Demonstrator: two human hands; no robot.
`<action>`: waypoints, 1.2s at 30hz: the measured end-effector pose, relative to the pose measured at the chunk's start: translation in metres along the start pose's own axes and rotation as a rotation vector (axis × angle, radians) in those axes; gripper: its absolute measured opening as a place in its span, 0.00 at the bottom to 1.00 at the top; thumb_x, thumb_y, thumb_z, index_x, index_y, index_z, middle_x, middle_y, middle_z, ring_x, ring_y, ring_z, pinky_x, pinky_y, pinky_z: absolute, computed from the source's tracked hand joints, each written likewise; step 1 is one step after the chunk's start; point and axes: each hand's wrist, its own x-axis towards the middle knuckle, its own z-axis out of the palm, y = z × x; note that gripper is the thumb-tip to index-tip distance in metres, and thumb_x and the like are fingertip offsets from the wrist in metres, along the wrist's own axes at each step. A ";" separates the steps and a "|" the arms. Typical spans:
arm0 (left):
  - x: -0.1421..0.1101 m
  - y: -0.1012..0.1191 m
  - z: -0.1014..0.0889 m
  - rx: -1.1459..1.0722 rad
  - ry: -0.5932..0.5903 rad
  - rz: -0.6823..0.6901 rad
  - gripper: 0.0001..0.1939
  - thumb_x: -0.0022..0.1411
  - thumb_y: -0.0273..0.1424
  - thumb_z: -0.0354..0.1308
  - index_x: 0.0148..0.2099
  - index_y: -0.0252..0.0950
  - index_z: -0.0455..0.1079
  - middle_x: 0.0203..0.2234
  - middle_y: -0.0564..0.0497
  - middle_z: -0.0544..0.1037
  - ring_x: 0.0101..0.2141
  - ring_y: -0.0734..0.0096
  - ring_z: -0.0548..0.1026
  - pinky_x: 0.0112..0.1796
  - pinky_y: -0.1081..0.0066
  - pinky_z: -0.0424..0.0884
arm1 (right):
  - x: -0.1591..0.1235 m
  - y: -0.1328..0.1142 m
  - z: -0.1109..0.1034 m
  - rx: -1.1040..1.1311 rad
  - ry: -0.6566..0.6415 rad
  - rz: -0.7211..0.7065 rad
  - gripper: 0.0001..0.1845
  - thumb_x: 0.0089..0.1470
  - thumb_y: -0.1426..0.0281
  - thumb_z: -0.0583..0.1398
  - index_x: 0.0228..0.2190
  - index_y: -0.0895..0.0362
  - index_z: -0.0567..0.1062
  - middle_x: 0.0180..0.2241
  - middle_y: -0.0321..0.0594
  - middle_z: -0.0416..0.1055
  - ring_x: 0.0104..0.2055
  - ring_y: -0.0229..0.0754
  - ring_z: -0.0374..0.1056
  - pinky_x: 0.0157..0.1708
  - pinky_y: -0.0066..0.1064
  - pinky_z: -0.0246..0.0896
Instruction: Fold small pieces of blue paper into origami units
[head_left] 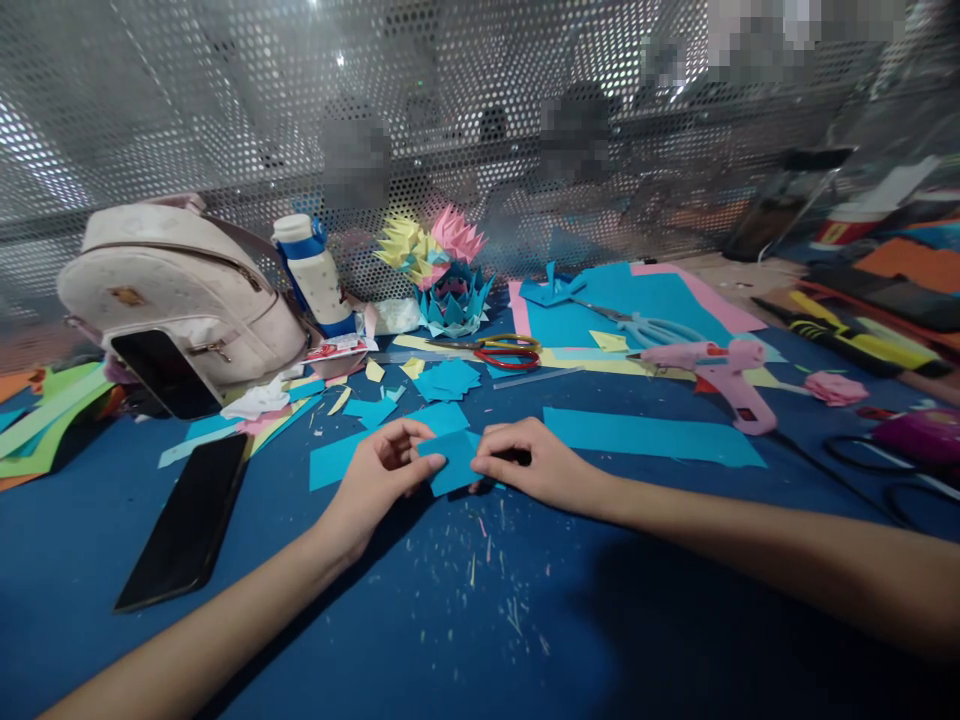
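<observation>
A small blue square of paper (454,466) is held up between my two hands, just above the table. My left hand (391,462) pinches its left edge between thumb and fingers. At the right edge, my right hand (525,458) grips it with thumb and forefinger. Behind the hands lie more blue paper pieces (448,380), some cut into small shapes. A long blue paper strip (645,435) lies flat to the right, beyond my right forearm. Fine paper snippets (487,560) are scattered on the table in front of me.
Scissors (506,350) and a pink glue gun (720,365) lie behind the hands, its cord running right. Folded paper flowers (442,265), a bottle (311,275) and a backpack (172,280) stand at the back. A dark phone (187,525) lies left.
</observation>
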 end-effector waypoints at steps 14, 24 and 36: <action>-0.001 0.003 0.003 0.055 -0.117 -0.077 0.15 0.52 0.32 0.66 0.28 0.35 0.61 0.13 0.60 0.65 0.16 0.81 0.59 0.20 0.79 0.53 | 0.000 0.002 -0.001 0.060 -0.001 -0.211 0.10 0.60 0.65 0.56 0.42 0.56 0.70 0.42 0.41 0.66 0.43 0.39 0.64 0.38 0.29 0.61; -0.001 0.002 0.002 0.036 -0.152 0.084 0.11 0.58 0.30 0.61 0.28 0.35 0.60 0.38 0.49 0.74 0.36 0.72 0.69 0.35 0.74 0.63 | 0.004 0.008 -0.001 0.161 -0.001 -0.081 0.08 0.58 0.66 0.59 0.31 0.58 0.69 0.33 0.37 0.67 0.34 0.36 0.63 0.36 0.28 0.59; -0.008 -0.002 0.011 0.374 -0.110 0.158 0.01 0.56 0.28 0.61 0.33 0.37 0.71 0.30 0.53 0.75 0.34 0.68 0.72 0.37 0.71 0.64 | 0.002 0.007 0.001 0.072 -0.055 -0.110 0.05 0.55 0.70 0.60 0.32 0.59 0.74 0.29 0.36 0.71 0.30 0.34 0.63 0.32 0.26 0.58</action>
